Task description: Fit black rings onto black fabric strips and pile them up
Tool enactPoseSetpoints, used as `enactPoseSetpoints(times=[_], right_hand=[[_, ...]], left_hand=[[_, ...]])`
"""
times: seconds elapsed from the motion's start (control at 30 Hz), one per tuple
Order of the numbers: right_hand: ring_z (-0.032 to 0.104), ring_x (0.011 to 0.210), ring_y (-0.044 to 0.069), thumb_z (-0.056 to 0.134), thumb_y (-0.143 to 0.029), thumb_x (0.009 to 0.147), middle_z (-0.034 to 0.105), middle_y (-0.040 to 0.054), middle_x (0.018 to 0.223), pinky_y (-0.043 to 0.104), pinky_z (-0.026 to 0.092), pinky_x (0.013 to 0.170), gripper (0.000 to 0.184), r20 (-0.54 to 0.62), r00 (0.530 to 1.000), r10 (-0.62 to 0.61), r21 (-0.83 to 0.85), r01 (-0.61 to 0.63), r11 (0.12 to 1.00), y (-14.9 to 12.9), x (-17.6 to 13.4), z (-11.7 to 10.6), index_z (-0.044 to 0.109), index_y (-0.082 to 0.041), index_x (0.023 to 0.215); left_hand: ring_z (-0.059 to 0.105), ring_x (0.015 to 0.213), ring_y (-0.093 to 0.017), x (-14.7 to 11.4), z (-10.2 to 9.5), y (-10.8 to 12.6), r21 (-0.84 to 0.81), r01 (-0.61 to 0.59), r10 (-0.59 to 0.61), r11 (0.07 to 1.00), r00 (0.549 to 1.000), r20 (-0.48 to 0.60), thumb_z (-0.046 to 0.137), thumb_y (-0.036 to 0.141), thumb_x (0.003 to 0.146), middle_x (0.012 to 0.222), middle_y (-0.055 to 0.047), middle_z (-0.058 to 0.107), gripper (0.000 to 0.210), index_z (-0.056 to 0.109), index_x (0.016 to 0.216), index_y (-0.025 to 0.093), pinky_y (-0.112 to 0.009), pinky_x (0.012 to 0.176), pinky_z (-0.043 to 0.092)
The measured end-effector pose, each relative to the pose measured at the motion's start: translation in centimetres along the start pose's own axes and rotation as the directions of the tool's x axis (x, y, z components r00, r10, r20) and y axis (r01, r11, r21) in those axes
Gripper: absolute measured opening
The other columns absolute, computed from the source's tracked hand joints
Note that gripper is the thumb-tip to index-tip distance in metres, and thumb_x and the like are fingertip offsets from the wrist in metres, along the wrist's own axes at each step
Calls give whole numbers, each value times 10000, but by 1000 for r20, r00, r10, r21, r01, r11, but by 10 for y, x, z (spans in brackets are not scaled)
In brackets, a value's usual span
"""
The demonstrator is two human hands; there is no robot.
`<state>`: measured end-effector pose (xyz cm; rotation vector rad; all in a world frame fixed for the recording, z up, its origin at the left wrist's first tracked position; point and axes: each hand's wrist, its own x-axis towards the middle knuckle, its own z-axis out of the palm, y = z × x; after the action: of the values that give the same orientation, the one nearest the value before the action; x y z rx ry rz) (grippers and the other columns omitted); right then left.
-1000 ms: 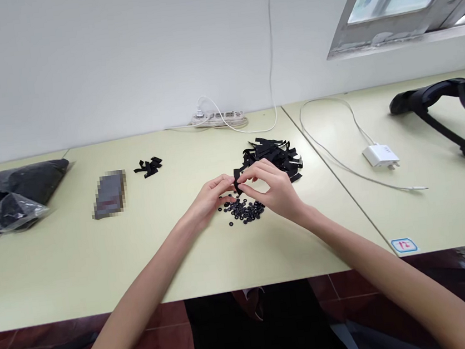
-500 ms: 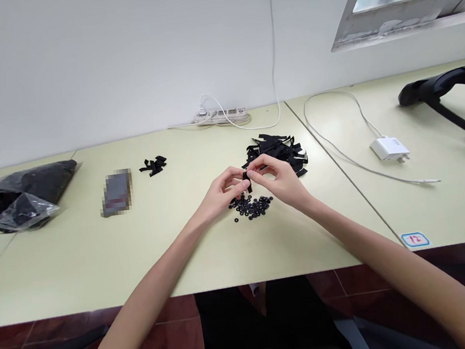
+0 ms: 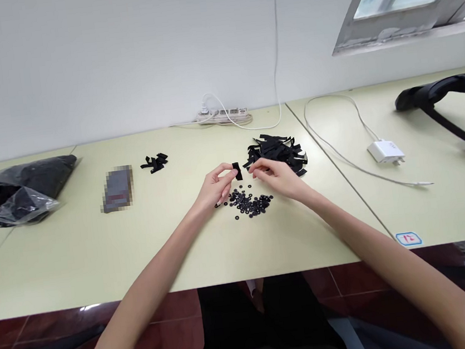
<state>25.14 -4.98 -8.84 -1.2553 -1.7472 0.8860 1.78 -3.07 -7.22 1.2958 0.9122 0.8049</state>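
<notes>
Between the thumb and fingers of my left hand [image 3: 216, 186] a short black fabric strip [image 3: 238, 171] is pinched, standing upright above the table. My right hand [image 3: 275, 176] is apart from that strip, at the near left edge of a pile of black fabric strips [image 3: 274, 148]. Its thumb and fingertips are drawn together; whatever they hold is too small to make out. Just below both hands lies a loose scatter of small black ring-shaped washers [image 3: 253, 204]. A smaller group of black strips [image 3: 155, 162] lies farther left.
A blurred grey object [image 3: 117, 189] and a clear plastic bag with black material [image 3: 28, 192] are on the left. Against the wall sits a power strip [image 3: 221, 116]. On the right are a white charger [image 3: 385, 151] with its cable and a black headset [image 3: 438, 100].
My hands have parted: the left has moved left with the black strip, while the right has let go of it. More of the washers now show between them.
</notes>
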Motion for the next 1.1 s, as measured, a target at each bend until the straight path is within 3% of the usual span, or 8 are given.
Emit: enactPoseSetpoints(times=[0.1, 0.23, 0.43, 0.57, 0.63, 0.73, 0.87, 1.1], right_hand=[[693, 1097, 293, 554, -356, 1051, 727, 108, 1193, 477, 565, 970, 247, 128, 990, -63, -238, 92, 967, 2, -6, 5, 752, -248, 1150], [637, 1239, 333, 524, -324, 1069, 672, 130, 1243, 518, 541, 1052, 258, 206, 970, -132, -388, 205, 899, -2, -11, 10, 740, -244, 1185], [659, 1144, 296, 522, -291, 1076, 698, 110, 1152, 455, 552, 971, 204, 205, 966, -157, -350, 223, 910, -2, -9, 7, 719, -242, 1057], [661, 1079, 282, 530, -278, 1071, 704, 97, 1092, 423, 534, 881, 190, 209, 962, -178, -349, 243, 905, 0, -9, 7, 710, -243, 1022], [663, 1054, 274, 519, -268, 1069, 702, 91, 1076, 414, 529, 861, 197, 209, 960, -184, -343, 248, 906, 1, -9, 6, 709, -243, 1025], [666, 1054, 278, 518, -265, 1057, 716, 92, 1101, 423, 532, 867, 203, 186, 961, -204, -361, 260, 895, 4, -7, -1, 720, -248, 1048], [649, 1128, 323, 574, -265, 1015, 731, 105, 1120, 493, 534, 965, 172, 9, 963, -271, -429, 248, 869, 15, 1, -27, 741, -259, 1056], [589, 1197, 376, 648, -276, 968, 696, 132, 1153, 582, 512, 1079, 185, -95, 965, -245, -535, 158, 830, 39, 7, -45, 763, -242, 1108]], left_hand=[[316, 355, -61, 3, -5, 0, -42, -14, 13, 999, 1000, -21, 805, 509, 949, 516, 102, 520, 303, 659, 1019, 253, -222, 407, 258], [704, 692, -116, 16, -24, -4, -125, -83, 50, 989, 967, -250, 838, 367, 916, 1105, -75, 814, 247, 658, 983, 213, -216, 551, 518], [774, 1149, -214, 33, -83, -2, -135, -248, 110, 959, 770, -628, 690, 255, 995, 1444, -101, 733, 183, 606, 1157, 244, -301, 872, 659], [726, 1242, -226, 35, -121, 0, 239, -335, 401, 911, 588, -702, 652, 257, 978, 1603, -95, 590, 334, 572, 1302, 279, -335, 914, 651], [692, 1294, -228, 34, -137, -3, 403, -329, 520, 854, 542, -660, 653, 281, 987, 1674, -100, 510, 441, 540, 1414, 290, -339, 961, 631], [532, 1500, -270, 31, -156, -12, 529, -187, 524, 828, 594, -611, 666, 243, 992, 1757, -170, 385, 571, 491, 1533, 197, -395, 1169, 515], [149, 1708, -394, 27, -169, -20, 575, 57, 382, 816, 694, -610, 747, 125, 905, 1841, -285, 40, 648, 505, 1500, 36, -515, 1390, 132], [121, 1708, -373, 24, -153, -13, 687, -38, 521, 725, 682, -512, 718, 152, 912, 1838, -206, 104, 469, 575, 1358, 136, -527, 1390, 103]])
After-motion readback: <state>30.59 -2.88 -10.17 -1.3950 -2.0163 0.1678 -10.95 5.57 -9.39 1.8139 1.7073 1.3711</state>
